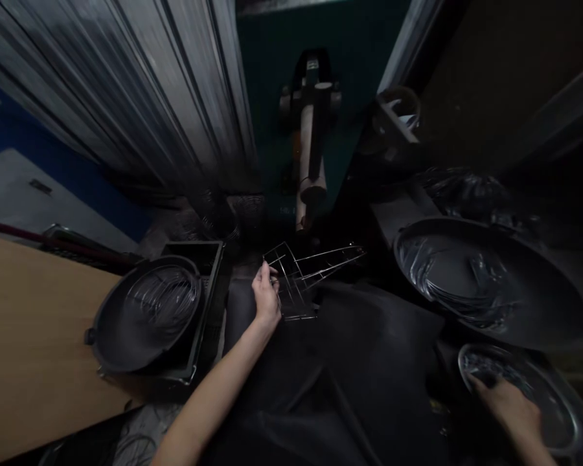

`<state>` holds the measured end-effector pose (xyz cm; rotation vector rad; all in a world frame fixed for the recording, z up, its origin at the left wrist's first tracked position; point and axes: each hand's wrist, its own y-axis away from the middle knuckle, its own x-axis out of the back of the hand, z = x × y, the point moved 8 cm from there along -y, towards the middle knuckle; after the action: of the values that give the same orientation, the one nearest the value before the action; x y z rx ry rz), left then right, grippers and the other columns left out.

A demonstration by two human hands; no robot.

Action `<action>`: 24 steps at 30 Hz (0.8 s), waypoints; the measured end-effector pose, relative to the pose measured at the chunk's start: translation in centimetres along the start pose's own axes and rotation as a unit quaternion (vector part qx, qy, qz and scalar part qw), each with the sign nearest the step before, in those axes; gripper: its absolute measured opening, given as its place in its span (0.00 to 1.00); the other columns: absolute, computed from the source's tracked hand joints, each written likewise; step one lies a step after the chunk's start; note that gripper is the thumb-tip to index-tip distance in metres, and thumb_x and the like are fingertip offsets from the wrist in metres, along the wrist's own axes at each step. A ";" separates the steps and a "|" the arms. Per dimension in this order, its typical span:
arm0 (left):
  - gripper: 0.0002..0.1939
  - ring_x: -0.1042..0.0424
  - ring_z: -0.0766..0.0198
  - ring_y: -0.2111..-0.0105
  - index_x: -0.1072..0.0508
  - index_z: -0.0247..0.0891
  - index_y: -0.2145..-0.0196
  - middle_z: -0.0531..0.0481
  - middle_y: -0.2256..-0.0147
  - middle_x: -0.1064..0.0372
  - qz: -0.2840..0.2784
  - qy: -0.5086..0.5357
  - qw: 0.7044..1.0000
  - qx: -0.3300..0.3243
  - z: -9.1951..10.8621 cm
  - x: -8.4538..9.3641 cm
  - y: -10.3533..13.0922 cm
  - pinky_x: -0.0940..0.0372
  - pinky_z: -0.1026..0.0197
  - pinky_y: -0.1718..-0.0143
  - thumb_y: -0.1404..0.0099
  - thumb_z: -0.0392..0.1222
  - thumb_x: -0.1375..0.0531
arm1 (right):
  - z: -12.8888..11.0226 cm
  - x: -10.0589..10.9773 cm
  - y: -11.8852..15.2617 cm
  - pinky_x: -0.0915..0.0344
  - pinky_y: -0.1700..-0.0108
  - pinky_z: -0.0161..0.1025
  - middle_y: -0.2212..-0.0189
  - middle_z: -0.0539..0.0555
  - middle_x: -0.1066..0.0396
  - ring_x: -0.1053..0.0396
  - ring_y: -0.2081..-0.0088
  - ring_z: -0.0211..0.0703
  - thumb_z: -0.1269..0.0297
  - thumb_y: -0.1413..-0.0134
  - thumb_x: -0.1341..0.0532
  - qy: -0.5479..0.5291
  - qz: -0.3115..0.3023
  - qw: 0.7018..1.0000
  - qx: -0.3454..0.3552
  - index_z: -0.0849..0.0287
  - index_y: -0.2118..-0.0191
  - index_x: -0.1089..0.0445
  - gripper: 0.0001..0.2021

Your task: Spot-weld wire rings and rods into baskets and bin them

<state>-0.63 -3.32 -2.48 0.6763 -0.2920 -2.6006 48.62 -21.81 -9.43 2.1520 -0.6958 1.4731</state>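
In the middle of the view my left hand point(266, 294) pinches one side of a thin metal wire frame point(296, 275). The frame has a boxy part by my fingers and a narrow, tapering part that reaches right. Below it, dark cloth point(340, 362) spreads across my lap. My right hand point(508, 404) is low on the right, at a metal bowl point(571, 414) with small shiny metal pieces inside. Its fingertips are dark and blurred over the pieces, so whether they grip anything is unclear.
Ahead stands a green machine point(267, 77) with a thick cylindrical arm point(312, 149). A dark round pan point(116, 333) holding wire pieces rests on a crate point(218, 259) at left. Another large pan point(539, 291) with wire rings is at right. Corrugated metal point(175, 84) lines the left back.
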 end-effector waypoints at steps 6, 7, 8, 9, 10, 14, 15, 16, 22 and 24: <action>0.19 0.57 0.77 0.87 0.33 0.36 0.69 0.64 0.85 0.55 -0.039 0.019 0.997 -0.062 0.9 -1.0 -1.3 0.61 0.72 0.86 0.44 0.56 0.38 | 1.7 -0.7 1.2 0.47 0.79 0.51 0.91 0.59 0.45 0.46 0.89 0.52 0.56 0.73 0.44 -0.052 -0.004 0.989 -0.140 0.46 0.93 0.52 0.14; 0.19 0.57 0.77 0.87 0.33 0.36 0.69 0.64 0.85 0.55 -0.038 0.021 0.997 -0.069 1.1 -0.9 -1.4 0.60 0.72 0.86 0.43 0.56 0.38 | 1.2 -0.2 1.4 0.47 0.79 0.51 0.90 0.60 0.43 0.45 0.88 0.54 0.56 0.71 0.45 -0.047 0.014 0.990 -0.135 0.46 0.92 0.50 0.13; 0.19 0.57 0.77 0.87 0.33 0.36 0.69 0.64 0.85 0.55 -0.039 0.021 0.996 -0.074 1.2 -0.8 -1.5 0.60 0.72 0.86 0.43 0.56 0.38 | 0.2 0.7 1.5 0.46 0.80 0.51 0.89 0.61 0.41 0.43 0.87 0.56 0.55 0.68 0.45 -0.041 0.043 0.992 -0.115 0.47 0.91 0.46 0.11; 0.19 0.57 0.77 0.88 0.33 0.36 0.70 0.64 0.85 0.55 -0.042 0.020 0.996 -0.078 1.4 -0.7 -1.5 0.61 0.72 0.87 0.44 0.56 0.38 | -1.6 1.8 1.7 0.45 0.79 0.52 0.86 0.62 0.37 0.39 0.85 0.58 0.53 0.64 0.46 -0.039 0.083 0.993 -0.077 0.47 0.88 0.41 0.10; 0.19 0.57 0.77 0.88 0.33 0.36 0.70 0.63 0.86 0.54 -0.046 0.018 0.995 -0.081 1.5 -0.7 -1.5 0.61 0.71 0.87 0.44 0.56 0.38 | -4.0 3.0 2.0 0.42 0.77 0.52 0.82 0.64 0.33 0.35 0.81 0.60 0.52 0.59 0.47 -0.044 0.123 0.991 -0.020 0.49 0.83 0.35 0.11; 0.19 0.57 0.77 0.87 0.33 0.36 0.71 0.62 0.85 0.54 -0.073 -0.004 0.992 -0.105 2.3 -0.9 -1.1 0.61 0.72 0.87 0.44 0.56 0.38 | -18.1 7.1 3.6 0.34 0.57 0.51 0.60 0.63 0.28 0.29 0.60 0.57 0.53 0.44 0.49 -0.127 0.168 0.946 0.246 0.57 0.54 0.28 0.20; 0.19 0.56 0.77 0.87 0.33 0.36 0.71 0.62 0.85 0.53 -0.083 -0.011 0.990 -0.112 2.5 -1.0 -1.0 0.60 0.72 0.87 0.43 0.56 0.38 | -21.6 7.8 3.6 0.35 0.52 0.49 0.54 0.61 0.30 0.30 0.55 0.54 0.55 0.42 0.48 -0.141 0.152 0.933 0.295 0.55 0.49 0.31 0.20; 0.19 0.56 0.77 0.87 0.32 0.36 0.71 0.62 0.85 0.53 -0.094 -0.018 0.989 -0.117 2.6 -1.2 -0.9 0.60 0.72 0.86 0.43 0.56 0.38 | -24.9 8.0 3.5 0.37 0.48 0.48 0.49 0.59 0.33 0.33 0.50 0.52 0.58 0.41 0.47 -0.144 0.114 0.920 0.346 0.53 0.44 0.34 0.20; 0.18 0.54 0.75 0.85 0.30 0.36 0.72 0.59 0.83 0.51 -0.101 -0.036 0.984 -0.140 3.0 -0.6 -0.5 0.58 0.70 0.84 0.41 0.55 0.40 | -32.9 6.0 2.9 0.35 0.49 0.50 0.54 0.58 0.29 0.32 0.53 0.52 0.64 0.41 0.51 -0.103 -0.053 0.850 0.514 0.54 0.51 0.28 0.18; 0.19 0.54 0.74 0.84 0.30 0.36 0.72 0.59 0.84 0.52 -0.096 -0.048 0.984 -0.143 2.8 0.1 -0.2 0.57 0.69 0.83 0.40 0.56 0.41 | -32.4 5.0 3.2 0.34 0.52 0.51 0.59 0.61 0.27 0.30 0.57 0.54 0.60 0.41 0.51 -0.110 -0.067 0.837 0.532 0.54 0.57 0.25 0.18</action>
<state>-2.16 -2.93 -0.13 0.4996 0.1259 -2.7861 24.91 -5.36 6.40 3.1049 0.3697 1.7632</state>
